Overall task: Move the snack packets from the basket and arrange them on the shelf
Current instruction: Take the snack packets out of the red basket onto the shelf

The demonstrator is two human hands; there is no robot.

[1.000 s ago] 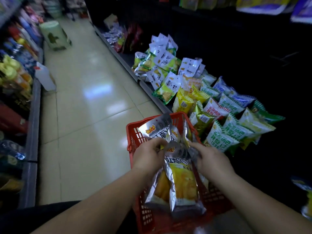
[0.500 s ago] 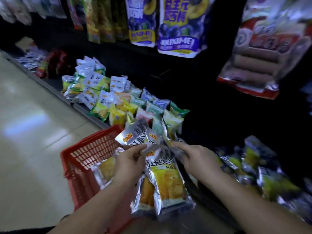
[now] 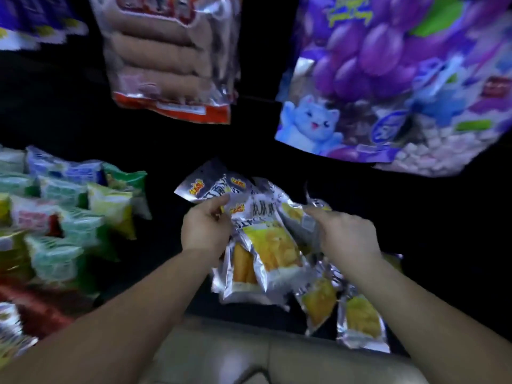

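Dark store shelf [image 3: 443, 239] seen beyond pale tiled floor [image 3: 249, 356]. Large purple grape-print bag [image 3: 388, 79] and red-edged sausage bag [image 3: 171, 56] hung above. Heap of green-and-white small packets [image 3: 69, 212] piled at left. Bundle of silver foil snack packets [image 3: 266, 245] with yellow contents held over bare shelf middle; top pinched by left hand [image 3: 206, 228], right edge gripped by right hand [image 3: 349, 234], finger detail blurred. Two matching silver packets [image 3: 360, 320] laid just right, at shelf front. Basket not in view. Step judged: placing. Next: bundle to be lowered, packets fanned beside laid ones.
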